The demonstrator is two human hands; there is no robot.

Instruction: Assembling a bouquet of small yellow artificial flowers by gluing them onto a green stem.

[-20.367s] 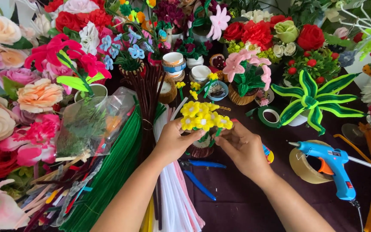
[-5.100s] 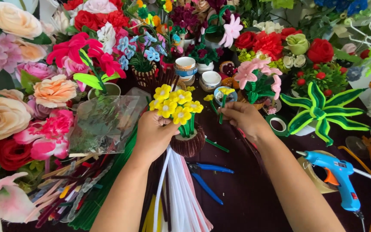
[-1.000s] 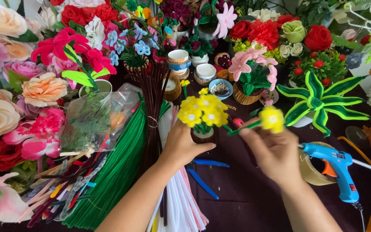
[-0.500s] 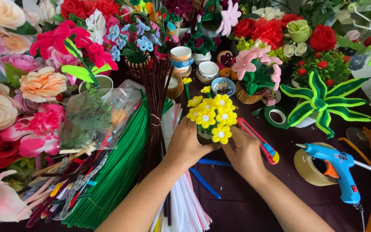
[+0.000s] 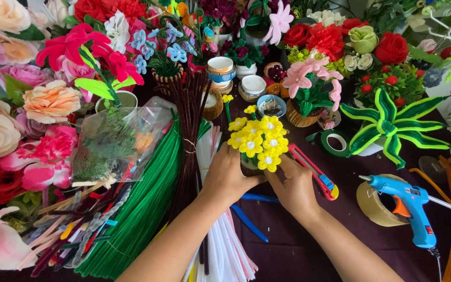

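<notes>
step: seating a bloom in the yellow flower cluster point(image 5: 259, 140) | left hand point(image 5: 229, 176) clasps the pot below the cluster | right hand point(image 5: 295, 186) pinches its lowest bloom | red box cutter point(image 5: 314, 172) just right | next calls for steadying the pot

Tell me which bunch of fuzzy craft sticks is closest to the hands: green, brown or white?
The white bunch. It lies right under the left hand and its forearm, while the brown bunch and green bunch lie farther to the left.
</notes>
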